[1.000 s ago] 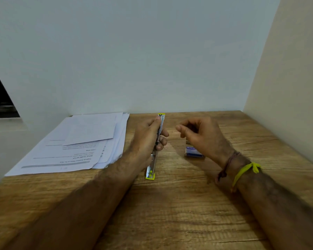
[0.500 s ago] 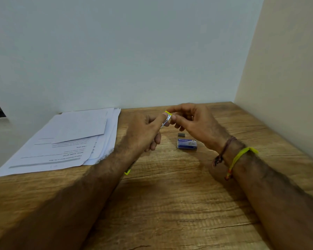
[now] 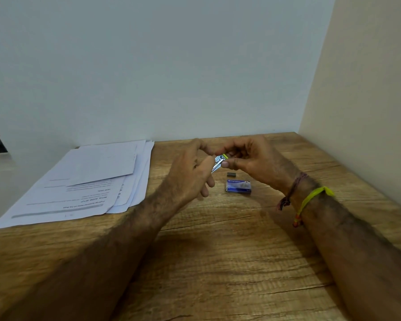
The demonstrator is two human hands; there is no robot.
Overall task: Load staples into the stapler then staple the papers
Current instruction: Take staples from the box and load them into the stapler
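My left hand (image 3: 190, 174) grips a slim silver and yellow stapler (image 3: 218, 161), lifted off the table with its far end pointing up and right. My right hand (image 3: 248, 158) pinches that far end between thumb and fingers. Most of the stapler's body is hidden behind my left hand. A small blue staple box (image 3: 238, 186) lies on the wooden table just below my right hand. A short dark strip of staples (image 3: 231, 174) lies beside it, on its far side. A fanned stack of white printed papers (image 3: 83, 184) rests at the left of the table.
The wooden table (image 3: 218, 262) sits in a corner, with a pale wall behind and a cream wall close on the right. A dark opening shows at the far left edge. My right wrist wears a yellow band and a brown thread.
The stapler went from standing against the table to being lifted. My right hand moved left off the staple box and closed on the stapler's far end. The box and staple strip came into view.
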